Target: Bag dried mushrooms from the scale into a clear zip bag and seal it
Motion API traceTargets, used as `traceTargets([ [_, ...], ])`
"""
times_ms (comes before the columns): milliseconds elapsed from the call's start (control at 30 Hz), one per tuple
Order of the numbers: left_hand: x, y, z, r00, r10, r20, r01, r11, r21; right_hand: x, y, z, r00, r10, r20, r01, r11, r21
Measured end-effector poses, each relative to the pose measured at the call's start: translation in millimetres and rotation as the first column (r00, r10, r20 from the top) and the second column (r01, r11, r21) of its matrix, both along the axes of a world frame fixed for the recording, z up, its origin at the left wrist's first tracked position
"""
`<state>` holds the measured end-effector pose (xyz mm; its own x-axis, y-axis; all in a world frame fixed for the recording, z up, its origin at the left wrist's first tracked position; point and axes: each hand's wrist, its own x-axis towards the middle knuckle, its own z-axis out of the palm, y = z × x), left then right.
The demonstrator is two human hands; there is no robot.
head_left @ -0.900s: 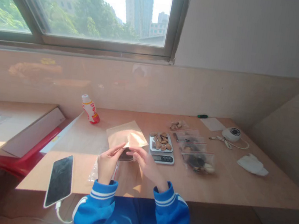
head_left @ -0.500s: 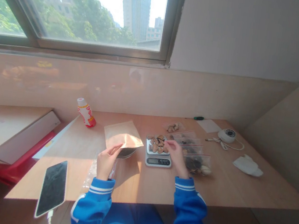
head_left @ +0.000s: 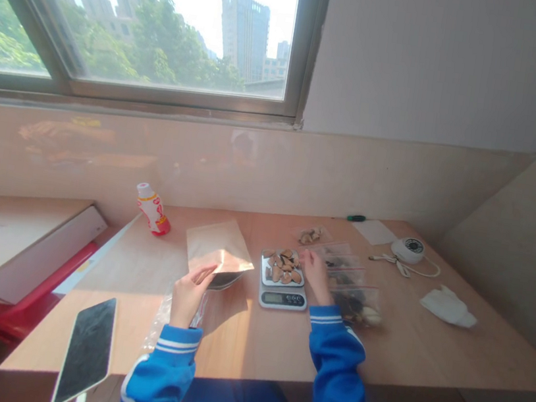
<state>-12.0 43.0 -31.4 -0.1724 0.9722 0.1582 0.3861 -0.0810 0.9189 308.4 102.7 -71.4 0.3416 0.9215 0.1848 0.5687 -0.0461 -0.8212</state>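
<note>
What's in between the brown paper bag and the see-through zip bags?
In the head view, a digital scale sits between the brown paper bag and the zip bags, with brown pieces on top. The right hand is there, by the pieces.

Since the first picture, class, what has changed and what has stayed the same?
The right hand moved off the brown bag, rightward to the right edge of the scale. The left hand stayed at the bag's mouth; the bottle stayed put.

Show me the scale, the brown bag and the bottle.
Scale point(head_left: 283, 299): head view, front panel.
Brown bag point(head_left: 219, 245): head view, middle of its upper face.
Bottle point(head_left: 151, 210): head view, middle of its body.
</note>
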Motion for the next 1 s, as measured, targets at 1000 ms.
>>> traceTargets([
  [1000,-37,-51,-34.4,0.856,-0.286,-0.431,0.226,0.956,-0.186,-82,-119,55.0,0.632,0.553,-0.543,-0.624,0.779,0.066],
])
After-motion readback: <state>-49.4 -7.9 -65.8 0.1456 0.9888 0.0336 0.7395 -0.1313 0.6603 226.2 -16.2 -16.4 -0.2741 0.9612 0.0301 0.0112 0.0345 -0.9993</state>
